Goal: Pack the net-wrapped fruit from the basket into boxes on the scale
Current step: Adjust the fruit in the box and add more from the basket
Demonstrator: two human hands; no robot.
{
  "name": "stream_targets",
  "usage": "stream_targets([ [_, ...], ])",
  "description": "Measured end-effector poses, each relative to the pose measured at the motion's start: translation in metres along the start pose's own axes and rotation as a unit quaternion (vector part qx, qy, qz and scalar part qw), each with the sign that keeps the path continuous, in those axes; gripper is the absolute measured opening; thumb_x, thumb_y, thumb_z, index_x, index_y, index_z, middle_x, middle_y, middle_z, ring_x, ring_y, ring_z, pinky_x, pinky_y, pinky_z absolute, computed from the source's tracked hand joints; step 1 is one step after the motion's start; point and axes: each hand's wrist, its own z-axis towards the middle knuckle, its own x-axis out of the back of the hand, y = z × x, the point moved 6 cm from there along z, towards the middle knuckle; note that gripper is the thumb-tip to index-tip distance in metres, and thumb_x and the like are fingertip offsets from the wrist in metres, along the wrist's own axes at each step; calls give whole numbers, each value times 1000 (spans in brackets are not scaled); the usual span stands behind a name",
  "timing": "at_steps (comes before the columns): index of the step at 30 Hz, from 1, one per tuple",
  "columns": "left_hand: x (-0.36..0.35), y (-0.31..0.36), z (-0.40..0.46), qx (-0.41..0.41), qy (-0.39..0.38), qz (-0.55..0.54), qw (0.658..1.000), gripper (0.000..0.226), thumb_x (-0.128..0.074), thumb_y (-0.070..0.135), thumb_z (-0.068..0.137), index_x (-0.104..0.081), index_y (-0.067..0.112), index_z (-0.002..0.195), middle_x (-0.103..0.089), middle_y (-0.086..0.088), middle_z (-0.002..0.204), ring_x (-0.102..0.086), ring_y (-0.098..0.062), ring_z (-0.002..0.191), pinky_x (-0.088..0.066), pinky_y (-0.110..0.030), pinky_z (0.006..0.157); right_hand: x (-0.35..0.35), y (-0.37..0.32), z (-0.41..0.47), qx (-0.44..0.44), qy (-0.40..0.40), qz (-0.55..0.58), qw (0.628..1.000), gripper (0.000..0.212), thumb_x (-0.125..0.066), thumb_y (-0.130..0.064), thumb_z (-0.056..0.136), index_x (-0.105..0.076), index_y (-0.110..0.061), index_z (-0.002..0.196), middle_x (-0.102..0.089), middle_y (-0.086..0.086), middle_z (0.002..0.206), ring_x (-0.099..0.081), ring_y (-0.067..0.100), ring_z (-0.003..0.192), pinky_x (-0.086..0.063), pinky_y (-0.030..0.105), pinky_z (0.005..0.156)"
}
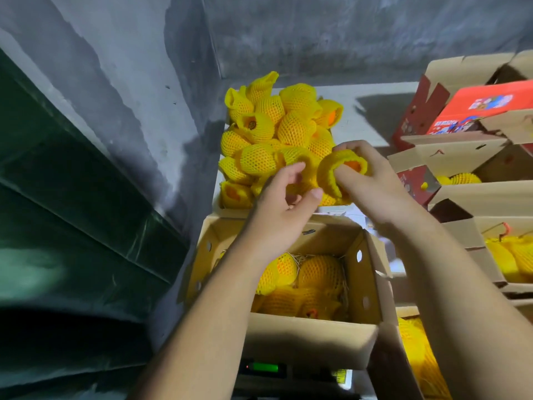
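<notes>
right hand (372, 180) grips one net-wrapped fruit (344, 171), fingers curled round its yellow net; orange skin shows at the open end. left hand (284, 197) hovers beside it over the pile (277, 134), fingers loosely curled, holding nothing i can see. the fruit sits above the pile's near edge, just beyond the open box (291, 284). box rests on the scale (264, 368), green display lit; several wrapped fruit already inside on straw.

judgement: step in hand is pick and transfer. pull the net over the bare end first, lower the fruit into a gap rather than drop it, then read the display.
</notes>
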Motion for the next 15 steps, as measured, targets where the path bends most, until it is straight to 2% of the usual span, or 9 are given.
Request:
stream_targets([
  [2,-7,8,-10,-6,-30,-90,995,58,-71,30,98,-51,25,152,-63,16,138,-59,5,126,-49,-14,100,-21,-4,-20,-41,-80,140,986,17,-58,-20,98,-66,-20,112,-76,6,95,-76,18,86,-62,42,83],
  [4,-4,10,-23,2,-19,-174,985,58,-77,20,93,-55,20,147,-68,5,138,-64,-9,127,-55,-26,98,-35,-1,-39,-95,-131,221,962,18,-47,-15,105,-61,-17,116,-77,-2,87,-74,7,81,-59,42,91],
  [6,3,3,-37,30,8,-248,968,54,-80,21,88,-62,21,138,-72,2,132,-68,-14,122,-58,-27,91,-46,3,-55,-139,-189,337,912,34,-51,-28,98,-60,-23,130,-74,3,111,-68,19,104,-53,47,98],
  [8,10,-6,-52,52,17,-269,961,51,-82,31,89,-65,22,137,-73,0,131,-69,-20,122,-59,-29,91,-53,0,-73,-146,-259,411,862,54,-62,-52,87,-63,-24,132,-69,10,132,-65,32,117,-51,52,103],
  [9,12,-10,-59,61,24,-271,960,55,-84,40,87,-66,22,136,-74,-2,130,-70,-23,121,-59,-28,87,-56,2,-82,-140,-284,405,858,65,-67,-64,81,-66,-25,132,-67,12,136,-66,34,118,-53,51,100],
  [11,17,-16,-69,67,61,-275,957,65,-86,55,76,-70,21,128,-76,-5,124,-73,-22,114,-59,-26,81,-66,9,-87,-140,-292,353,878,77,-78,-76,68,-72,-27,127,-69,12,134,-70,32,115,-62,44,88],
  [13,21,-21,-74,60,109,-282,951,56,-88,55,75,-75,21,117,-78,-7,117,-74,-19,105,-59,-27,79,-75,12,-89,-143,-265,345,889,74,-87,-70,61,-76,-25,120,-73,10,127,-74,27,110,-63,37,79],
  [15,22,-22,-76,62,139,-291,945,41,-81,49,82,-76,21,113,-78,-9,115,-74,-21,104,-60,-32,81,-83,16,-92,-156,-255,372,879,66,-89,-61,66,-77,-24,119,-72,10,130,-72,26,114,-62,37,86],
])
